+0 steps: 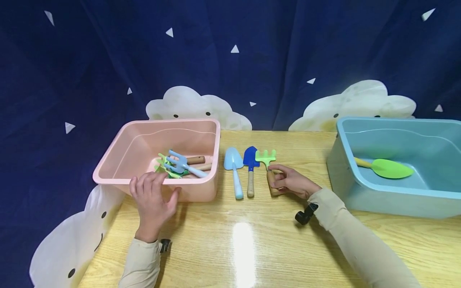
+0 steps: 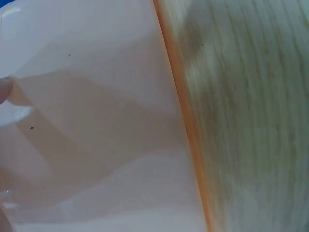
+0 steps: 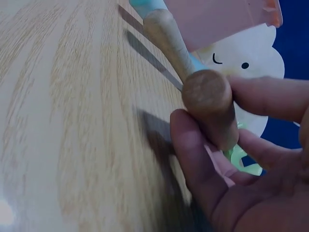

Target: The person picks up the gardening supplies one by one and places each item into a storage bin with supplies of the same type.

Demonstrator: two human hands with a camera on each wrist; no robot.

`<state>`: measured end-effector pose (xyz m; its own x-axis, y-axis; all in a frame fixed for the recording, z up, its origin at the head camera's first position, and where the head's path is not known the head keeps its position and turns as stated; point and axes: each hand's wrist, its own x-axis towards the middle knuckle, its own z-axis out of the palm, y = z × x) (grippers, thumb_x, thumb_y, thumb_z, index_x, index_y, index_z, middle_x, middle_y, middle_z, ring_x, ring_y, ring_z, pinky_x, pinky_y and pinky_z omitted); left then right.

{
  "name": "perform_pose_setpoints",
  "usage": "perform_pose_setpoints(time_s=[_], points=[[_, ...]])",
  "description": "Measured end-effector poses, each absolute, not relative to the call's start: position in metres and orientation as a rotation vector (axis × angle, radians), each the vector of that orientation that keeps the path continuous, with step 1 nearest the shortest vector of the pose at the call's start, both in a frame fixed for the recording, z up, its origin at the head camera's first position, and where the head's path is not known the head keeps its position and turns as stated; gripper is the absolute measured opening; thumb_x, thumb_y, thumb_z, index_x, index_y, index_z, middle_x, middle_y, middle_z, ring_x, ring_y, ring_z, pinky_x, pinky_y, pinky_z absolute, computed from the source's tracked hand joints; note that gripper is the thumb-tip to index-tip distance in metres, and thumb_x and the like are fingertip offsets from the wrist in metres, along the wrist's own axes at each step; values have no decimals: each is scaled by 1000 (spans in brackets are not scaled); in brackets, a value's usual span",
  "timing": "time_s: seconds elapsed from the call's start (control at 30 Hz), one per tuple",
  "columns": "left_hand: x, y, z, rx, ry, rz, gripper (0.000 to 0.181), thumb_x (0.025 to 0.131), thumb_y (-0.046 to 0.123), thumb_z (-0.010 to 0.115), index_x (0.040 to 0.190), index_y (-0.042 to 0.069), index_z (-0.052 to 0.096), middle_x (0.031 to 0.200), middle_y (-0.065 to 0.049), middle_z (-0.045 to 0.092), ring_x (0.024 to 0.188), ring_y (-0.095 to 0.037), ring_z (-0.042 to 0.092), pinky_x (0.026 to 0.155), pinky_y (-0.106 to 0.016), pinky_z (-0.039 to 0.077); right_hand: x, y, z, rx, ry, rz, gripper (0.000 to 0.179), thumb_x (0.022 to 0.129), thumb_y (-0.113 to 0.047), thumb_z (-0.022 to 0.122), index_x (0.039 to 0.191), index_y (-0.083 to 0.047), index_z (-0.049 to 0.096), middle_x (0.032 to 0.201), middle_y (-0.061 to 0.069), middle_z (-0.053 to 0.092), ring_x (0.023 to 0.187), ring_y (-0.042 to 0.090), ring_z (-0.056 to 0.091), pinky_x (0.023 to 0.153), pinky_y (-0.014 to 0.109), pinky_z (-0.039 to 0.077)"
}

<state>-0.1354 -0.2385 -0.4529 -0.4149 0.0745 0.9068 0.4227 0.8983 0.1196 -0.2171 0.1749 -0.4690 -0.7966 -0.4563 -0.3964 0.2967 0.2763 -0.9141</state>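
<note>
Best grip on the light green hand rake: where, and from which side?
Likely the wooden handle, pinched across its width, from above and the person's right. It's thick and rounded and points toward the person, toothed head away; the dark blue trowel crowds the left. The right hand grips it there.

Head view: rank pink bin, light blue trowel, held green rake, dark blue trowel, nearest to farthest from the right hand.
1. Green rake, in the right hand
2. Dark blue trowel, left of the rake
3. Light blue trowel, farther left
4. Pink bin, farthest left
</note>
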Motion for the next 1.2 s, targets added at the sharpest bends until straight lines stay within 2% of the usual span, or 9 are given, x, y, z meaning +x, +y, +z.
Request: perform_pose_setpoints(time_s=[0.33, 0.53, 0.67, 0.87, 1.03, 1.2], points=[[-135, -238, -452, -361, -1975, -408, 48, 74, 31, 66, 111, 1, 61, 105, -20, 59, 106, -38, 47, 118, -44, 15, -216, 181, -476, -170, 1862, -1667, 76, 91, 2, 60, 156, -5, 21, 109, 9, 56, 87, 11, 65, 78, 29, 57], [-134, -238, -452, -352, -1983, -406, 48, 73, 30, 67, 111, 2, 62, 105, -19, 59, 107, -38, 47, 117, -46, 17, -215, 180, -477, -172, 1831, -1692, 76, 92, 3, 58, 156, -5, 19, 117, 14, 55, 91, 16, 70, 81, 31, 58], [-134, -238, -452, -349, -1980, -405, 48, 73, 31, 67, 111, 2, 61, 104, -19, 59, 107, -38, 47, 114, -50, 20, -214, 180, -477, -165, 1816, -1702, 77, 91, 3, 58, 157, -6, 19, 123, 17, 51, 93, 18, 69, 82, 33, 58], [-134, -238, -451, -352, -1979, -407, 48, 74, 31, 67, 111, 1, 61, 105, -19, 59, 106, -38, 47, 116, -48, 18, -212, 179, -477, -159, 1834, -1702, 78, 90, 5, 60, 156, -8, 22, 126, 19, 49, 92, 17, 68, 81, 32, 58], [-134, -238, -451, -350, -1977, -404, 48, 73, 31, 67, 111, 1, 61, 105, -19, 59, 106, -38, 47, 110, -55, 22, -211, 179, -478, -176, 1851, -1706, 78, 90, 4, 61, 156, -6, 22, 127, 21, 49, 92, 18, 68, 81, 32, 59], [-134, -238, -452, -355, -1977, -397, 48, 74, 31, 66, 111, 1, 61, 105, -19, 59, 106, -38, 47, 113, -51, 21, -209, 179, -479, -161, 1868, -1703, 77, 89, 5, 61, 155, -7, 24, 127, 21, 49, 92, 17, 68, 81, 31, 58]])
